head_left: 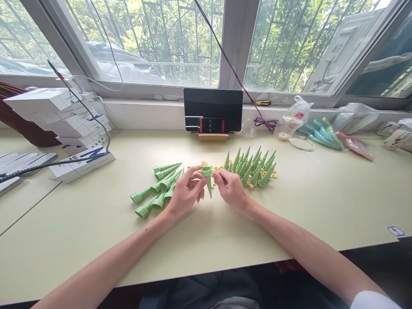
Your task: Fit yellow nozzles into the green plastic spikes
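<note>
My left hand (186,192) is closed on a green cone-shaped plastic spike (208,179), wide end up and tip pointing down. My right hand (229,188) pinches at the spike's rim from the right, fingers curled; a small yellow piece seems to sit at its fingertips, though I cannot make it out. To the left lies a pile of green spikes (158,187) on their sides. Behind my right hand stands a cluster of green spikes (251,167) with tips up, fitted with small yellow parts. Loose yellow pieces (203,164) are scattered between the two groups.
A dark tablet (213,109) and a phone (214,125) lean on a wooden stand at the back. White boxes (69,124) and a black cable occupy the left. Plastic bags with teal spikes (322,134) lie at the right, below the window sill.
</note>
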